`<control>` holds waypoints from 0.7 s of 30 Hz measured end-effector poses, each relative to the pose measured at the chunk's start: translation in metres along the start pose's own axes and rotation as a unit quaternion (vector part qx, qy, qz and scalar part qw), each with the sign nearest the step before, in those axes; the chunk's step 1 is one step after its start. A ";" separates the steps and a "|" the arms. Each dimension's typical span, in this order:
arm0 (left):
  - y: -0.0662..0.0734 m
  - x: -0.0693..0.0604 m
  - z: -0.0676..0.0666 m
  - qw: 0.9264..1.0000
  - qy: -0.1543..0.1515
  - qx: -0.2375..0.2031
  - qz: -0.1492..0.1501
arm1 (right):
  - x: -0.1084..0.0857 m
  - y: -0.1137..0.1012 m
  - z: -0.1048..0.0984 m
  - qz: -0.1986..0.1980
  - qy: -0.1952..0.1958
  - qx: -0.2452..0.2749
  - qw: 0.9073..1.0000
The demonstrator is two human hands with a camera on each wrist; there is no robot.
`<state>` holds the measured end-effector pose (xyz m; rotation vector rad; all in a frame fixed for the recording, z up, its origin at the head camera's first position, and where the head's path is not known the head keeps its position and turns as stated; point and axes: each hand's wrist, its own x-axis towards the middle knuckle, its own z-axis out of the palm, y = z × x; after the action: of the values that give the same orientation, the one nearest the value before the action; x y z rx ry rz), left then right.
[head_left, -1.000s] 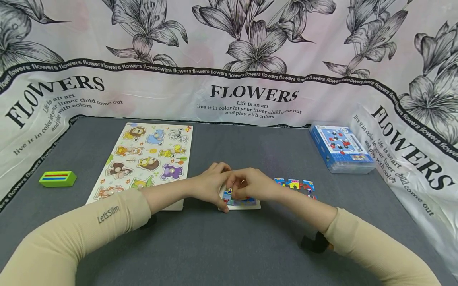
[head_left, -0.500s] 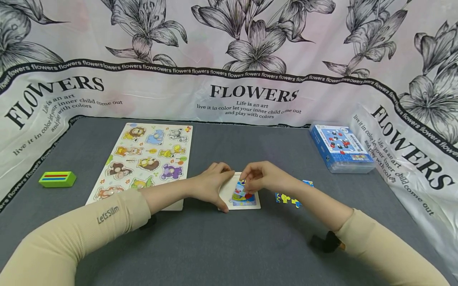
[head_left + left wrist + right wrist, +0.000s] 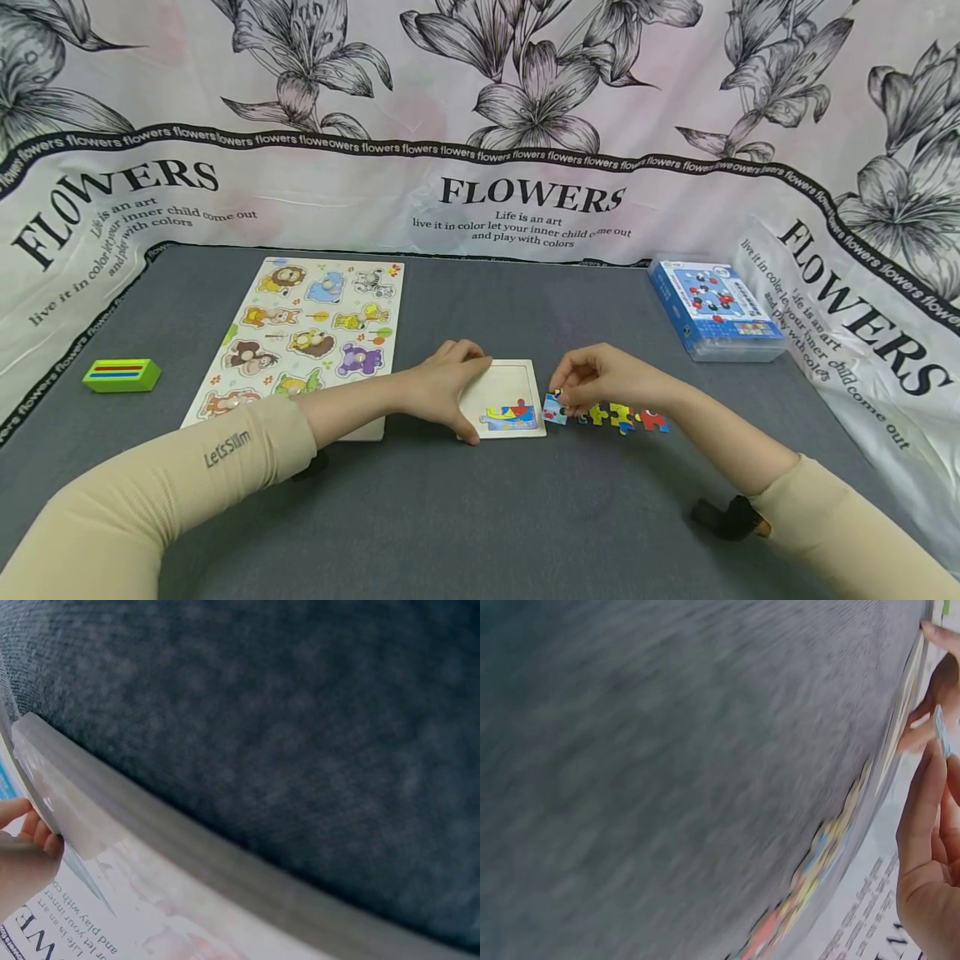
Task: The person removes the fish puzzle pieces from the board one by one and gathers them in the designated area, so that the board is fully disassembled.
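Note:
My left hand (image 3: 446, 387) grips the left side of a small pale square puzzle tray (image 3: 498, 377), its thumb at the near corner. Several joined jigsaw pieces (image 3: 510, 417) in blue, yellow and red lie along the tray's near side. Just past the tray's right edge, my right hand (image 3: 600, 379) pinches a blue-and-white jigsaw piece (image 3: 554, 408) between thumb and fingers. Loose pieces (image 3: 622, 417) lie on the cloth below and beside this hand, partly hidden by it. The right wrist view shows the pinched piece edge-on, beside the fingertips (image 3: 930, 761).
A large animal puzzle board (image 3: 322, 325) lies left, partly under the left forearm. A green block (image 3: 122, 376) with coloured stripes sits farther left. At back right stands a blue box (image 3: 716, 312). Flower-printed cloth (image 3: 525, 200) hangs behind the grey tabletop (image 3: 450, 517).
The right hand has lifted the jigsaw piece away from the tray and carried it right, past the tray's edge. More of the tray's bare base shows. The left hand has stayed in place.

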<state>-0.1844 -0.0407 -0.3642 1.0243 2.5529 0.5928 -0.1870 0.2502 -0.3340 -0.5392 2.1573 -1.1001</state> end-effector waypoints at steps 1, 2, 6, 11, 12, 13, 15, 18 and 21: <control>0.000 0.000 0.000 1.000 0.000 0.000 0.000 | -0.003 0.002 -0.002 0.002 -0.003 -0.005 1.000; 0.000 0.000 0.000 1.000 0.000 -0.001 0.000 | -0.005 0.003 -0.004 0.004 -0.006 -0.008 1.000; 0.000 -0.001 -0.001 1.000 0.001 -0.001 0.000 | -0.015 0.008 -0.011 0.009 -0.019 -0.019 1.000; 0.000 0.000 -0.001 1.000 0.001 -0.002 -0.001 | -0.022 0.013 -0.017 0.014 -0.028 -0.032 0.999; 0.000 0.000 -0.001 1.000 0.000 -0.002 -0.001 | -0.023 0.014 -0.017 0.014 -0.031 -0.034 0.999; 0.000 0.000 -0.001 1.000 0.000 -0.003 -0.002 | -0.023 0.015 -0.017 0.013 -0.033 -0.037 0.999; 0.000 0.000 0.000 1.000 0.001 -0.005 -0.002 | -0.024 0.016 -0.017 0.014 -0.040 -0.039 0.998; 0.000 0.000 0.000 1.000 0.001 -0.002 -0.001 | -0.026 0.019 -0.017 0.014 -0.046 -0.051 0.998; 0.000 0.000 0.001 1.000 0.001 0.000 -0.001 | -0.027 0.019 -0.015 0.021 -0.043 -0.062 0.997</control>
<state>-0.1843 -0.0402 -0.3646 1.0217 2.5559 0.5932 -0.1794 0.2858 -0.3330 -0.5839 2.1617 -0.9080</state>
